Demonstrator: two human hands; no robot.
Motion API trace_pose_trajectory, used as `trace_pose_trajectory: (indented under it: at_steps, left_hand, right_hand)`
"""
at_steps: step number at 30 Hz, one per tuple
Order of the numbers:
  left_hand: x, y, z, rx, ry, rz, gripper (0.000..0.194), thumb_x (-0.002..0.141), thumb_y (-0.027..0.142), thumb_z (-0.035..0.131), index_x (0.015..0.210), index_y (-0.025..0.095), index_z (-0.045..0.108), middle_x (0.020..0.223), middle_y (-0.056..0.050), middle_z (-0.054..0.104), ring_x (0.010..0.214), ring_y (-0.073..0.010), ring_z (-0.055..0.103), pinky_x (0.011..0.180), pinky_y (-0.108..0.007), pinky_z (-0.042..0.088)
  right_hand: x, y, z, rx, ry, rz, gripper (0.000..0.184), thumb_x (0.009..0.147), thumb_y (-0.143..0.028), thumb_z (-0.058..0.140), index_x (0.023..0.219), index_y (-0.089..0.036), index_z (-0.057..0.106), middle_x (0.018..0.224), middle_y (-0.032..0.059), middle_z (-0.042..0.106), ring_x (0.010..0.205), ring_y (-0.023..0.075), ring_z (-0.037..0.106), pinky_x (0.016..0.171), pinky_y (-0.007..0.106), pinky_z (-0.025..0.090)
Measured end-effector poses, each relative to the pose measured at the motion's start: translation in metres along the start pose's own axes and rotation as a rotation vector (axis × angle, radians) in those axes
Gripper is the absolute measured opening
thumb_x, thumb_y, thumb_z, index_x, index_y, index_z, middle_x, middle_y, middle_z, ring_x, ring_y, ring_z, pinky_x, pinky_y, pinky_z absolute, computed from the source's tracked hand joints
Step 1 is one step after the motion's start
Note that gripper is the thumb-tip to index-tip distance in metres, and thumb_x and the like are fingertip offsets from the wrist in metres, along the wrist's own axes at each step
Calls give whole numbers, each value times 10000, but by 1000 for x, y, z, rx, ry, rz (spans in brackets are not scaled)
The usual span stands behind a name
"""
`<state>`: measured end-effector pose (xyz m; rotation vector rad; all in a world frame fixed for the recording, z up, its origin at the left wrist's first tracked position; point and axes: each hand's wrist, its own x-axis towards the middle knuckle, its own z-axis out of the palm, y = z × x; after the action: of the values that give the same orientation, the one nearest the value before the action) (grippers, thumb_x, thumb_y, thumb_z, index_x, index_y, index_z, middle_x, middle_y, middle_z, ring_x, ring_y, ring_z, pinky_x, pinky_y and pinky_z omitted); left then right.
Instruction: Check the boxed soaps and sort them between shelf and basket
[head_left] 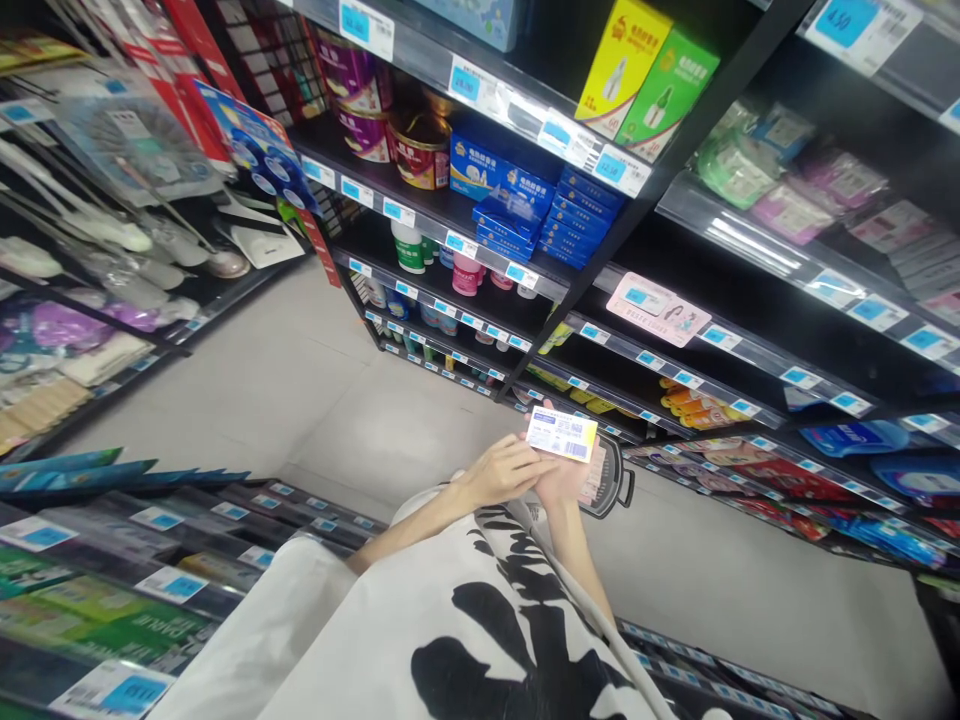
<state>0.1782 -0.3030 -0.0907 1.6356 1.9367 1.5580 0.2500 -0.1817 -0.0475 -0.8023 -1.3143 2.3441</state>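
Note:
A small white box (562,434) with a blue-and-yellow print and a barcode lies face up over my right hand (559,484). That hand is closed around the box from below, palm up, with a fingertip showing above its far edge. My left hand (504,472) comes in from the left and grips the box's left side. Its fingers are bent and reach across the right palm along the near edge. Beneath and beyond my right hand is a black rounded container (613,480) with a side handle and a pinkish printed item in it, partly hidden by the hand.
Tall black shelves (420,220) ahead hold blue boxes (517,190), tins, bottles and a yellow box (621,65). Hanging utensils (127,210) line the left rack. Low shelves (161,518) run close by on the near left. Grey floor (315,385) lies between them.

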Motion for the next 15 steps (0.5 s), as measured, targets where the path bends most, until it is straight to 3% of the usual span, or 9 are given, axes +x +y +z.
trace_pose_trajectory:
  at_steps: [3, 8, 15]
  left_hand:
    - [1, 1, 0, 84, -85, 64, 336, 1031, 271, 512, 1276, 294, 740, 964, -74, 767, 898, -209, 673, 853, -365, 467]
    - [0, 0, 4, 107, -60, 146, 335, 1033, 226, 525, 1300, 288, 718, 987, -63, 782, 899, -196, 690, 806, -355, 440]
    - [4, 4, 4, 349, 125, 424, 262, 1038, 158, 550, 1276, 188, 657, 968, -32, 792, 872, -158, 690, 767, -338, 419]
  right_hand:
    - [-1, 0, -5, 87, -26, -33, 673, 838, -798, 410, 1081, -261, 736, 1024, 113, 737, 1025, 314, 646, 893, 514, 547]
    - [-1, -2, -4, 174, -58, -114, 653, 822, -791, 432, 1030, -250, 734, 1030, 118, 747, 1053, 317, 651, 920, 510, 547]
    - [-5, -5, 0, 338, 103, -34, 501, 848, -700, 535, 1139, -325, 694, 1192, 61, 740, 1114, 289, 678, 1043, 549, 560]
